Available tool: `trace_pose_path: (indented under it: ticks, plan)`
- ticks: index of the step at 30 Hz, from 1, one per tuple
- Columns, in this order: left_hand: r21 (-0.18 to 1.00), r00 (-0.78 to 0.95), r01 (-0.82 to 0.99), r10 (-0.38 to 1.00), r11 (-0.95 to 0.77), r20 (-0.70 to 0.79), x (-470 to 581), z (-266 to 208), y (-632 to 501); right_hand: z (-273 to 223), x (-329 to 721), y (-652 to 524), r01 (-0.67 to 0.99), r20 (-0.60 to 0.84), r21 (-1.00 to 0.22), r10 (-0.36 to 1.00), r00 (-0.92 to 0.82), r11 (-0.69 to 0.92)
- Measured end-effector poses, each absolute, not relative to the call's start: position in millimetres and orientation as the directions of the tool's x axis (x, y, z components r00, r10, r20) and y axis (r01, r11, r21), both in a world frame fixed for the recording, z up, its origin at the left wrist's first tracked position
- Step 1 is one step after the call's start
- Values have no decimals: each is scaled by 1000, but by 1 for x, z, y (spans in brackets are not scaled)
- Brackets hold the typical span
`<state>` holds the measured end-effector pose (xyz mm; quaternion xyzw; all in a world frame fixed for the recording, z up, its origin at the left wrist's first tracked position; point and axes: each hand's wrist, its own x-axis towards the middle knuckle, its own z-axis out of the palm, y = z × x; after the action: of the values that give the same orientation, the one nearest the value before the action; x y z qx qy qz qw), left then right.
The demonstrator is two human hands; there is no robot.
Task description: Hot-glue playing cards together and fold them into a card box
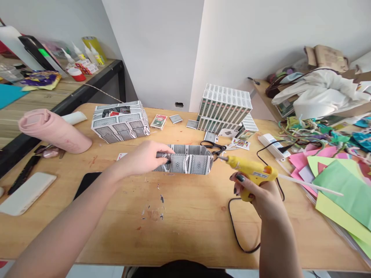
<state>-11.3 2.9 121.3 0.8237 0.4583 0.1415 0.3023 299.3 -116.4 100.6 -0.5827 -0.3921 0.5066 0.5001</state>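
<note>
My left hand point(150, 156) grips the left end of a small open box made of playing cards point(193, 163), its grey patterned card backs facing out. The thumb and fingers pinch its wall. In my right hand point(256, 191) is a yellow hot glue gun point(249, 170), its nozzle pointing left, close to the box's right end. A white glue stick point(313, 184) sticks out of the gun's rear. Black-handled scissors point(213, 147) lie just behind the box, partly hidden by it. A loose playing card point(121, 156) shows beside my left wrist.
A larger card-covered box point(120, 122) stands at the back left, with stacked card packs point(224, 106) at the back right. A pink roll point(55, 131) and white power bank point(27, 193) are left. The glue gun's black cord point(236, 231) loops near coloured paper point(344, 193) and a power strip point(274, 146).
</note>
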Motion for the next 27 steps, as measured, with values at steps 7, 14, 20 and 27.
trace_pose_path:
  ticks: [7, 14, 20, 27]
  plan:
    - [631, 578, 664, 811, -402, -92, -10, 132, 3, 96, 264, -107, 179, -252, -952, 968, 2, -248]
    - [841, 608, 508, 770, -188, -195, -9, 133, 3, 93, 256, -101, 197, -254, -949, 967, -16, -246]
    - [902, 617, 424, 756, -86, -218, -8, 128, 5, 94, 255, -90, 226, -294, -938, 948, -119, -262]
    - [887, 617, 454, 747, -82, -246, -7, 128, 5, 94, 258, -90, 234, -284, -940, 948, -142, -246]
